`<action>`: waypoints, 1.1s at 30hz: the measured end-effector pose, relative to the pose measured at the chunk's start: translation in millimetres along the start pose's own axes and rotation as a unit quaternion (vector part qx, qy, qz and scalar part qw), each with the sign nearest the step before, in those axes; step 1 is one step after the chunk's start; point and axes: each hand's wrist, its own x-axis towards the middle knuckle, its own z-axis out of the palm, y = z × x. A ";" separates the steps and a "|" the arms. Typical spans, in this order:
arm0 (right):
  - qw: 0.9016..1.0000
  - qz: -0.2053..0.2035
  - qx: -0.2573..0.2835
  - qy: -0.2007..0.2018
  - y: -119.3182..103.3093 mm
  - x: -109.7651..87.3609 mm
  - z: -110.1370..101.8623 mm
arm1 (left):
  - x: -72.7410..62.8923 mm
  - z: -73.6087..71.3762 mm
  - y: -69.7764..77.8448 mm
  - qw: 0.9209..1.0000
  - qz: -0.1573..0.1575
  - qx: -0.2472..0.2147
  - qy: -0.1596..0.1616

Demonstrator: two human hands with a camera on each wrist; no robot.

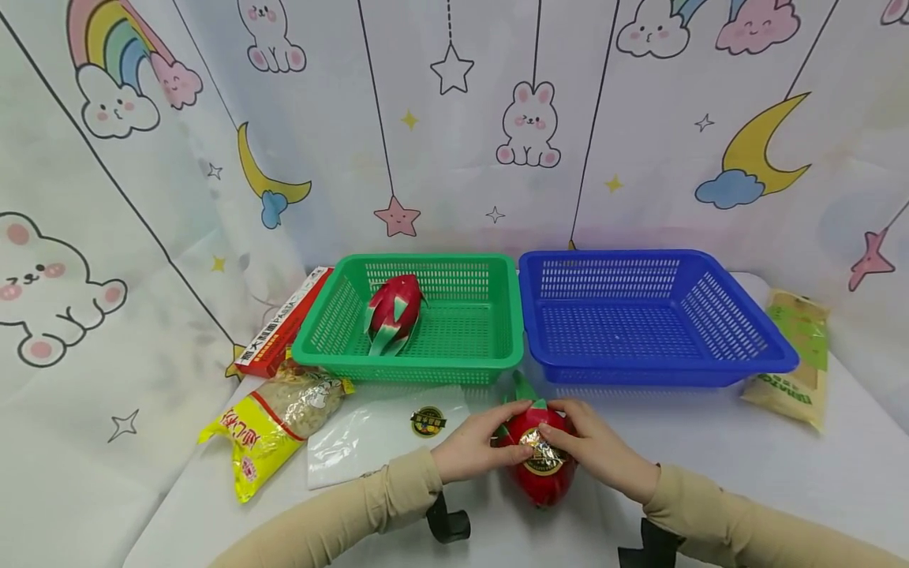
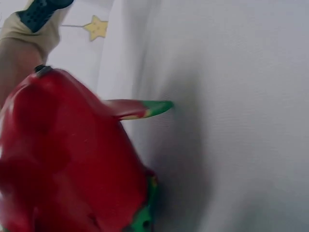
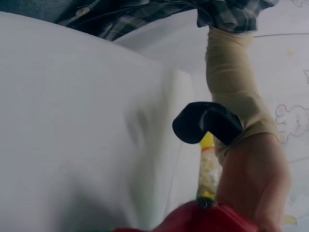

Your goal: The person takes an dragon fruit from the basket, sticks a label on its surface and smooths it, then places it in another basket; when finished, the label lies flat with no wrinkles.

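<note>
Both hands hold a red dragon fruit (image 1: 543, 487) with green leaf tips, low over the front of the table. My left hand (image 1: 479, 443) grips its left side and my right hand (image 1: 604, 448) its right side. Both thumbs lie at a round gold-and-black sticker (image 1: 544, 453) on the fruit. In the left wrist view the dragon fruit (image 2: 67, 150) fills the lower left. Only the top of the dragon fruit (image 3: 207, 220) shows at the bottom of the right wrist view, beside the left hand (image 3: 256, 179).
Behind the hands stand a green basket (image 1: 408, 369) holding another dragon fruit (image 1: 395, 309), and a blue basket (image 1: 660, 368). To the left lie a red box (image 1: 284, 323), a yellow snack bag (image 1: 273, 426) and a white plastic bag (image 1: 369, 442). A beige-green packet (image 1: 798, 363) lies right.
</note>
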 end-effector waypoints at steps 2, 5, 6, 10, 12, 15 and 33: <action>1.000 -0.009 0.003 -0.020 1.9 -0.1 -2.9 | -0.7 -2.2 0.5 1.000 0.005 0.003 -0.010; 0.998 -0.023 0.005 -0.053 5.6 0.3 -7.7 | -1.2 -6.4 0.8 0.999 0.013 0.012 -0.029; 0.998 -0.025 0.008 -0.062 6.7 0.6 -9.0 | -1.4 -7.7 0.8 0.999 0.015 0.012 -0.035; 0.997 -0.031 0.004 -0.072 9.5 0.1 -11.4 | -1.5 -10.2 2.3 0.999 0.004 -0.009 -0.045; 0.997 -0.036 -0.008 -0.064 9.8 -0.3 -11.5 | -0.8 -9.6 4.1 0.999 -0.006 -0.031 -0.039; 0.997 -0.046 -0.016 -0.057 9.9 -0.7 -12.1 | 1.3 -6.7 6.0 0.999 -0.019 -0.046 -0.019; 0.994 -0.030 -0.009 -0.101 11.8 -1.2 -20.6 | 2.4 0.7 8.6 0.999 -0.026 -0.023 0.005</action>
